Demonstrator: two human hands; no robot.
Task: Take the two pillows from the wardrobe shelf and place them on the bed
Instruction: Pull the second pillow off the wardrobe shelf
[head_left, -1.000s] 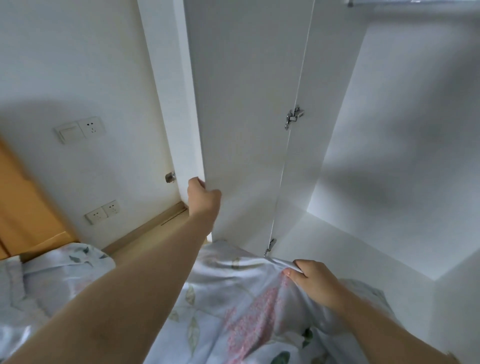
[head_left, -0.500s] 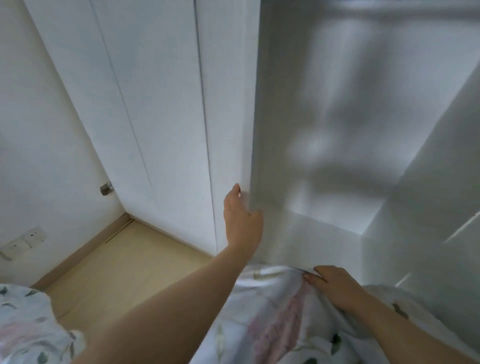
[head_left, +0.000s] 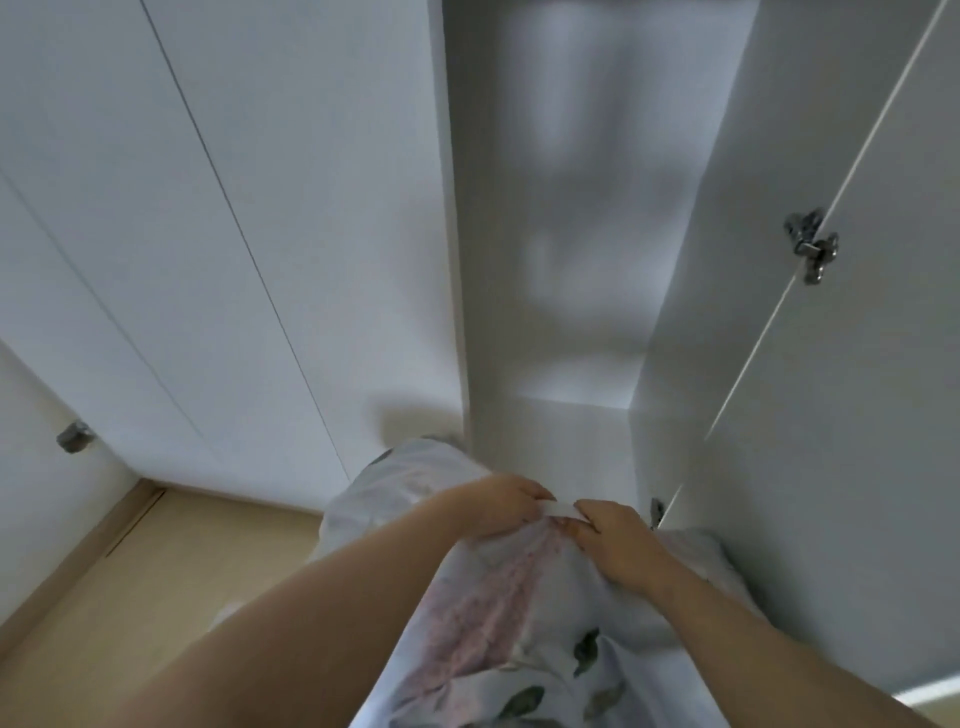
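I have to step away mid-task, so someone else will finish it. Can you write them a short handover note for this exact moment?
Left hand: closed on the top edge of the floral pillow.
Right hand: closed on the same edge, right beside the left.
The pillow is held in front of the open wardrobe, over the wooden floor.
Done: one pillow in hand.
Left: carry it to the bed, which is out of view. No second pillow shows here, so find it.
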